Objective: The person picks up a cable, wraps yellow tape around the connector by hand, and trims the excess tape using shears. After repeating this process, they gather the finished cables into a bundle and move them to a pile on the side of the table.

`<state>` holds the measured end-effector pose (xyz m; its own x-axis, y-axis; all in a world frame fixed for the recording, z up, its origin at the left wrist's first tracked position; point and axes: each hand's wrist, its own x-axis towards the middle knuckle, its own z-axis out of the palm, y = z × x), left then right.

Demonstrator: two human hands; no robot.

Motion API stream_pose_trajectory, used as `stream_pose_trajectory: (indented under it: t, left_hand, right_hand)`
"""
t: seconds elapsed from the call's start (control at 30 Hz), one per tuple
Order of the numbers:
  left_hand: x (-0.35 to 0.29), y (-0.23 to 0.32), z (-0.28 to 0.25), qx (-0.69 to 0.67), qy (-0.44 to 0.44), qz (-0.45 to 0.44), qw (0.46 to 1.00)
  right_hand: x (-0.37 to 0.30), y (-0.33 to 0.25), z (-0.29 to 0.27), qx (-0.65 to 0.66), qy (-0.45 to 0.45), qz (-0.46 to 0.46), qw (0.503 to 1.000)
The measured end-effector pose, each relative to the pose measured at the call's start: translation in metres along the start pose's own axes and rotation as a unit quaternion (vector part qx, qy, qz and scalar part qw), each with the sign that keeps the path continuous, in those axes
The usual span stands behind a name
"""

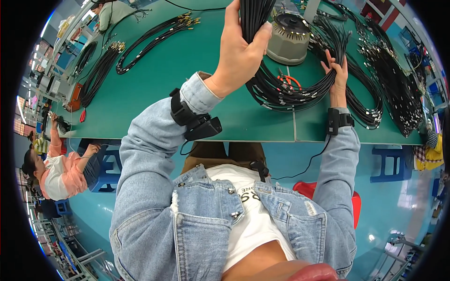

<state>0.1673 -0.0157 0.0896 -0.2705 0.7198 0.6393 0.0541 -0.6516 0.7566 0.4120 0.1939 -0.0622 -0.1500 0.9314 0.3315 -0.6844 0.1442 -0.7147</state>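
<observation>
A thick bundle of black cables (286, 96) hangs in a U shape between my two hands over the green table. My left hand (241, 51) is raised high and wrapped round one end of the bundle. My right hand (338, 77) grips the other end, its fingers partly hidden by the cables. Small white tags dot the low bend of the bundle. Behind the bend lie pliers with red-orange handles (293, 82), partly covered. Just beyond them stands a round grey device with a dark top (288, 42).
More cable bundles lie on the green table (187, 103): one curved bundle (136, 54) and a straighter one (101, 75) at the left, and a wide heap (391, 84) at the right. Blue stools (391, 165) stand beyond the near edge. A co-worker (65, 168) sits at left.
</observation>
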Motion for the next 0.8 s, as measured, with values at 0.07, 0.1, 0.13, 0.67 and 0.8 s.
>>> stream_pose_trajectory:
  t: [0.07,0.1,0.13,0.67,0.8]
  left_hand:
    - [0.003,-0.006,0.004,-0.005,0.007,0.012,1.0]
    - [0.005,-0.009,0.007,-0.01,0.012,0.021,1.0]
    - [0.008,-0.011,0.012,-0.016,0.017,0.032,0.999]
    - [0.046,-0.008,0.009,-0.074,-0.007,0.054,0.996]
    - [0.078,0.046,-0.024,-0.039,-0.057,0.145,0.987]
  right_hand:
    - [0.019,0.0,-0.009,-0.041,0.03,-0.022,0.998]
    - [0.028,-0.003,-0.016,-0.041,0.026,-0.022,0.999]
    - [0.039,-0.008,-0.025,-0.045,0.037,-0.048,0.997]
    - [0.019,-0.04,-0.005,-0.01,0.069,-0.143,0.987]
    - [-0.012,-0.06,0.03,0.036,0.1,-0.187,0.977]
